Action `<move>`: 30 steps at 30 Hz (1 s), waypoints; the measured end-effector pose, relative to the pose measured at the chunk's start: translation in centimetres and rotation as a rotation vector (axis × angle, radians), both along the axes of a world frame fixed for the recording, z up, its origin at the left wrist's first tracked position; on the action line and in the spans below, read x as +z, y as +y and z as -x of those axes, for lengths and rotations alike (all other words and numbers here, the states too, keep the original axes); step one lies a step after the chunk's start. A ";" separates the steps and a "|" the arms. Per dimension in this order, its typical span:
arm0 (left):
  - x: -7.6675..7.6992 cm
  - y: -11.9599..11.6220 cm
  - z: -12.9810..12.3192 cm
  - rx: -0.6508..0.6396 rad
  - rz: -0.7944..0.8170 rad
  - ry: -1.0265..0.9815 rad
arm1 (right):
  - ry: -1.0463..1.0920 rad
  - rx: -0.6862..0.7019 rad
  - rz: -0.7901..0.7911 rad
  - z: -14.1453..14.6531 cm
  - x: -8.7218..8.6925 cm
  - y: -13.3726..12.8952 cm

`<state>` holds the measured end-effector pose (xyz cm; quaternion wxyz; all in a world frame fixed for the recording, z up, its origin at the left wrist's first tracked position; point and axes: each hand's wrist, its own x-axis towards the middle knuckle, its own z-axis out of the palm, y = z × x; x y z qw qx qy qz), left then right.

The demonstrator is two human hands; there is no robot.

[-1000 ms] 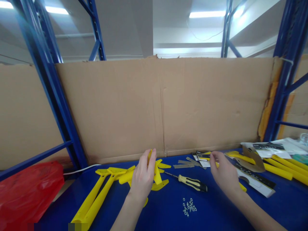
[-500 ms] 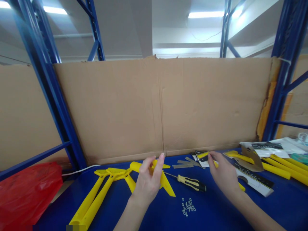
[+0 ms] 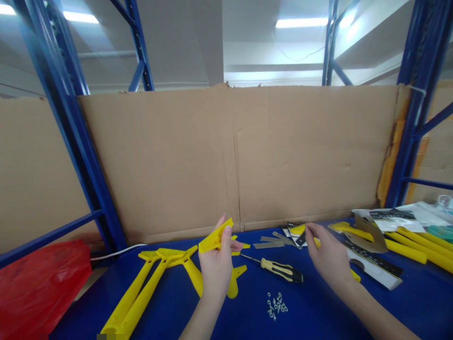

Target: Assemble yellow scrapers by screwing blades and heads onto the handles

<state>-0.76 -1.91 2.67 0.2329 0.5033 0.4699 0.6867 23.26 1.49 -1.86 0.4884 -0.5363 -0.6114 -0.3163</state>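
Observation:
My left hand (image 3: 217, 267) is closed around a yellow plastic part (image 3: 215, 237), raised above the blue table with its wide flat end pointing up and left. My right hand (image 3: 325, 252) pinches a thin dark flat strip (image 3: 301, 239) between thumb and fingers; its far part is hidden by the fingers. Between my hands lies a screwdriver (image 3: 281, 270) with a cream and black handle. Nearer to me is a small pile of screws and nuts (image 3: 277, 306). More yellow parts with long tubes (image 3: 146, 288) lie left of my left hand.
Several grey metal strips (image 3: 269, 243) lie near the cardboard wall (image 3: 170, 165). On the right are packaged cards (image 3: 375, 267), yellow tubes (image 3: 406, 250) and a torn cardboard piece (image 3: 370, 226). A red plastic bag (image 3: 42, 283) sits at left, beside the blue rack post (image 3: 88, 165).
My left hand has turned over and tilted the yellow part up, so its flat end now shows. My right hand stays in place, while the dark strip at its fingertips now angles down.

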 end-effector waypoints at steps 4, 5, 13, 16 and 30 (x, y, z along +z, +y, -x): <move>-0.5 0.7 -0.2 -0.049 0.093 -0.037 | 0.009 0.013 0.011 -0.1 -0.1 0.1; -1.0 0.9 -0.3 -0.060 0.123 -0.020 | 0.014 0.011 0.025 -0.1 -0.2 0.1; -4.2 2.1 -1.3 -0.293 0.306 0.009 | -0.012 0.086 0.215 0.1 -0.9 0.5; -4.1 1.9 -1.4 -0.367 0.378 -0.046 | 0.011 0.130 0.279 0.4 -1.1 0.6; -4.1 2.0 -0.3 -0.465 0.629 -0.248 | 0.343 0.372 0.461 0.1 -0.8 1.5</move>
